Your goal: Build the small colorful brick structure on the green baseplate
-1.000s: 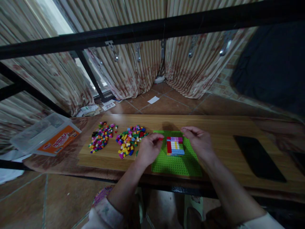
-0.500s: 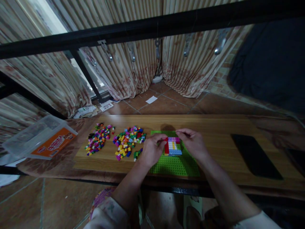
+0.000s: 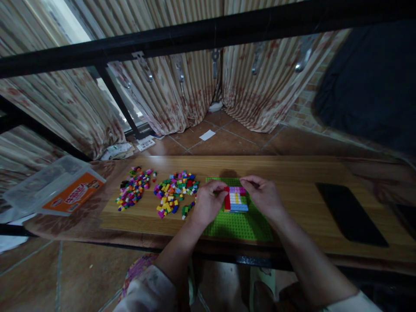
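Over the last second the left hand (image 3: 208,203) has carried a red brick (image 3: 226,189) from just left of the layered brick build (image 3: 237,202) to its upper-left corner, and the right hand (image 3: 264,196) has drawn in over the far edge. This looks like placing one more piece. The build sits on the green baseplate (image 3: 240,229), right of centre in the lower half of the frame. The left fingers are pinched narrow on the red brick; the right thumb and forefinger nearly meet, and whether they hold anything cannot be told.

The left hand hides part of the baseplate, and whether the brick is seated is unclear. The build's lower layers barely show. At the right edge, a dark object (image 3: 406,219) is cut off and unidentifiable.
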Demonstrator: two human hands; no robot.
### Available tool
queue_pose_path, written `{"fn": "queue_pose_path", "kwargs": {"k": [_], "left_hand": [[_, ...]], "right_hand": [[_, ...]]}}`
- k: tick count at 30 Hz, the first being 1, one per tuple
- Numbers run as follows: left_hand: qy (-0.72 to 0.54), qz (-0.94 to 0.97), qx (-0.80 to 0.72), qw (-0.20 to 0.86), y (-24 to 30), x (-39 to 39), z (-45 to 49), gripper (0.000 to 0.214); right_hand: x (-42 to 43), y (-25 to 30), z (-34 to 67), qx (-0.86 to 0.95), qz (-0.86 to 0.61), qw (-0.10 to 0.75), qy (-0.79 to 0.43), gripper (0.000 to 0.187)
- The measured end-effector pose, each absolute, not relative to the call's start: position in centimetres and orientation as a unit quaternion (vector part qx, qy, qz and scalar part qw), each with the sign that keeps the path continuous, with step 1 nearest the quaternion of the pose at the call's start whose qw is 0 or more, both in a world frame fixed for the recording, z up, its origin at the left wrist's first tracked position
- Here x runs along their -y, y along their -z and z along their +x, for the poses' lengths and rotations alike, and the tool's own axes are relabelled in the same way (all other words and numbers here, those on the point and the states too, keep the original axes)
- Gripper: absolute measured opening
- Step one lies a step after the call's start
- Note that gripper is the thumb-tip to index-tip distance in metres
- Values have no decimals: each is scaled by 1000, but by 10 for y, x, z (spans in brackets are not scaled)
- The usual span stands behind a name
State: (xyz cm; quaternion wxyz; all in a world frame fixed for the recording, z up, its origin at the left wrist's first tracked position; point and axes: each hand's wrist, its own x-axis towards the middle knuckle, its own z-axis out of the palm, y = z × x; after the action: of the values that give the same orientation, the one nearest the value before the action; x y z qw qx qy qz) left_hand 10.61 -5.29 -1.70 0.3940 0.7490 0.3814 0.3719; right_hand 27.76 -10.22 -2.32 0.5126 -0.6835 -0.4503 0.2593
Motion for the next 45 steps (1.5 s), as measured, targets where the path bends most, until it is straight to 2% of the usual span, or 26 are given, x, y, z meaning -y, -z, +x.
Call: {"fn": "queue_pose_path", "kwargs": {"k": [5, 13, 21, 26, 31, 34, 39, 45], "left_hand": [[-374, 712, -400, 440, 23, 51, 108, 26], [-382, 698, -377, 475, 24, 50, 109, 33], [-389, 669, -383, 504, 23, 51, 107, 29], [-395, 604, -403, 564, 31, 47, 109, 21], [-381, 461, -416, 685, 29, 47, 112, 20], [-377, 405, -415, 722, 24, 49, 113, 21], [-369, 393, -414, 734, 21, 51, 112, 22], [-384, 441, -434, 685, 6, 40, 91, 21]], "right_hand": [[103, 22, 265, 447, -694, 492, -278, 32], [97, 29, 248, 441, -676, 490, -329, 29], [95, 29, 246, 413, -670, 507, -352, 25], [94, 27, 245, 389, -671, 512, -370, 26], [93, 26, 243, 373, -670, 517, -379, 24], [93, 27, 241, 366, -668, 521, -385, 24], [95, 24, 243, 341, -653, 525, -428, 28], [100, 18, 261, 311, -627, 598, -392, 28]]}}
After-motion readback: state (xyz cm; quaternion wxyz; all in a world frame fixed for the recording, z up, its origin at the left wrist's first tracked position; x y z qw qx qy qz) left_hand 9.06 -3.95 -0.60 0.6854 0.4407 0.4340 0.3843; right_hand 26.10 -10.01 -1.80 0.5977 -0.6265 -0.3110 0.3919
